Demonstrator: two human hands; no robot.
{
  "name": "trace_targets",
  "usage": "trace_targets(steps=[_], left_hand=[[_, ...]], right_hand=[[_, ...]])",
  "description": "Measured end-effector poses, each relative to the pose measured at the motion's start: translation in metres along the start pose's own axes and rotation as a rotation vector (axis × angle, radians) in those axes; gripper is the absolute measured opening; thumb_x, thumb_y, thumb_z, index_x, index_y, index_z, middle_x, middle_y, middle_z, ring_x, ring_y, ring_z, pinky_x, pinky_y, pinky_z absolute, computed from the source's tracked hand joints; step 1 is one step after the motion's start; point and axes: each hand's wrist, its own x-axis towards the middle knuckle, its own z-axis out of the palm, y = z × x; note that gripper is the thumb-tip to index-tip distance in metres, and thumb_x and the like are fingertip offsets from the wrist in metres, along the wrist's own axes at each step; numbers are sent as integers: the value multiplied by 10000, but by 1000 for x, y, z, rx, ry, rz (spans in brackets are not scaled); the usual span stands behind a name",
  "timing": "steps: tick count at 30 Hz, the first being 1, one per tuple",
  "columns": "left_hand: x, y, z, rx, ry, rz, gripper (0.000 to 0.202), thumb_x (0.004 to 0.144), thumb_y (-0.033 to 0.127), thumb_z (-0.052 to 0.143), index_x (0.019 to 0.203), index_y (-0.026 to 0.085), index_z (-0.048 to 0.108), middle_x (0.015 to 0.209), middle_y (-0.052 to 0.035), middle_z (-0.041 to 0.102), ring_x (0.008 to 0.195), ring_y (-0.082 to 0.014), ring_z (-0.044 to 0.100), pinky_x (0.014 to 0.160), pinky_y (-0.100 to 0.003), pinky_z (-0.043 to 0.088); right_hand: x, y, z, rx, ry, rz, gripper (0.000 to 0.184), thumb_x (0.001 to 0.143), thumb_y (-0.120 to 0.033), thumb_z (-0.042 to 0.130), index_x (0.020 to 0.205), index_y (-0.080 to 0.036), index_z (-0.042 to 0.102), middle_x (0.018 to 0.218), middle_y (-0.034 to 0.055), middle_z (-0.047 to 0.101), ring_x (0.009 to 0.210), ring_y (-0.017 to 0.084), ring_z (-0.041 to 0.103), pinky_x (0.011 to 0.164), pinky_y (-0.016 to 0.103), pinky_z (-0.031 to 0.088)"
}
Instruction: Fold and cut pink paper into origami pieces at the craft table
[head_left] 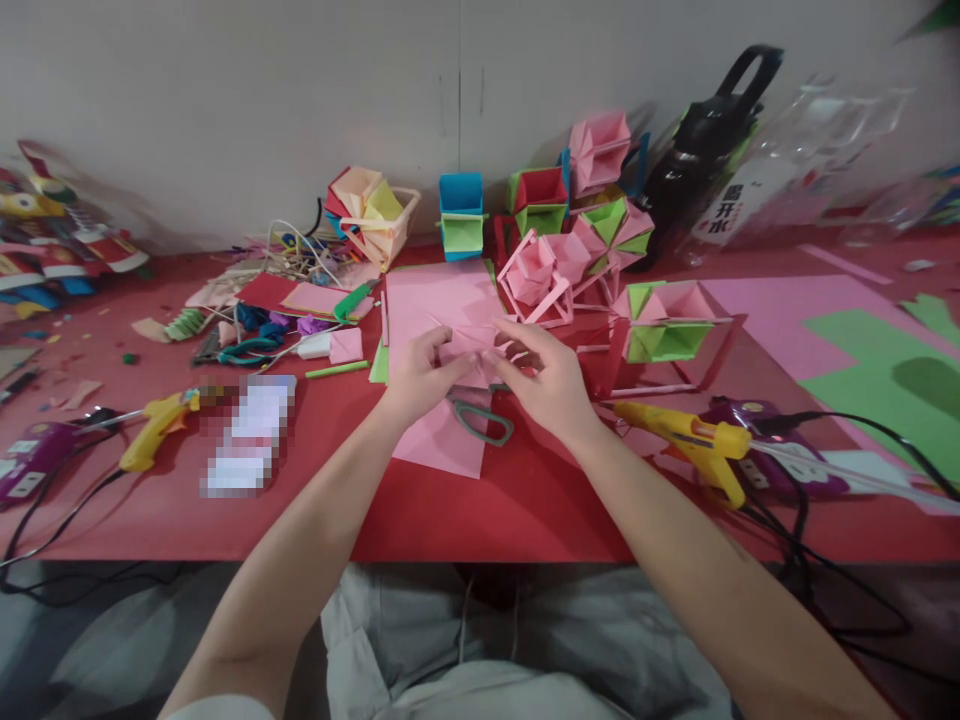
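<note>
My left hand and my right hand meet over the middle of the red table. Between them they pinch a small piece of folded pink paper, its edges blurred against the pink behind it. Beneath lie larger pink sheets, with a little green paper showing at the left edge. Just below my hands rests a pair of scissors with grey-green handles; the blades are mostly hidden. To the right of my right hand stands a folded pink and green paper model on a red and pink frame.
Yellow glue guns lie at left and right, with trailing cables. A phone lies left of my arms. More paper models, a black bottle and clear plastic bottles line the wall. Craft scraps clutter the left.
</note>
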Motion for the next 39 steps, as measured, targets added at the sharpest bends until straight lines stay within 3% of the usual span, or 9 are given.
trace_targets(steps=[7,12,20,23,27,30,32,36,39], left_hand=[[1,-4,1,5,5,-11,308,742,307,781,675,201,499,581,65,386,536,-99,405,507,-227,433],[1,-5,2,-7,13,-25,230,753,301,777,852,196,598,565,75,409,515,-105,430,498,-226,433],[-1,-5,2,87,36,49,330,777,298,771,1062,188,645,652,67,464,557,-87,430,540,-207,448],[-1,1,0,120,49,70,214,790,328,763,852,176,625,685,46,494,607,-94,451,540,-204,409],[-2,1,1,136,6,60,346,818,352,735,651,185,481,612,60,388,568,-91,389,521,-219,361],[-3,-6,4,179,3,90,182,813,295,737,829,184,594,632,66,410,560,-91,383,538,-224,365],[-4,-11,5,193,-5,128,267,819,256,728,1056,189,625,711,47,503,577,-90,417,556,-223,380],[-4,-13,5,141,-45,207,416,843,213,684,1244,230,572,1156,-70,625,927,-155,614,642,-219,468],[-3,-12,4,117,-63,216,315,843,220,683,1150,212,616,1211,-92,623,1139,-205,592,709,-228,517]], right_hand=[[0,-6,0,-101,28,-111,305,931,-322,673,1228,-269,718,1177,84,704,917,213,675,807,379,593],[2,-7,-1,-142,50,-159,209,921,-303,675,1119,-266,732,1106,75,693,896,212,660,780,374,580],[2,-9,-2,-106,63,-83,64,874,-225,691,852,-221,631,862,25,654,724,160,599,689,315,516],[1,-8,-2,-58,32,-22,57,870,-224,679,859,-223,623,830,15,672,743,167,634,712,315,525],[1,-4,-1,-15,15,18,68,877,-255,688,901,-221,634,886,27,699,818,178,666,754,318,533],[1,-1,-1,18,-15,54,110,872,-256,708,960,-214,657,936,39,719,863,186,680,765,320,534],[2,0,-1,22,-33,60,114,876,-258,710,969,-208,668,943,43,724,860,186,683,768,323,536],[3,0,-1,25,-44,24,100,893,-290,700,942,-208,670,922,39,718,839,187,680,783,331,540],[4,-1,-3,24,-62,6,109,911,-318,687,925,-211,673,911,38,717,838,190,677,774,328,539]])
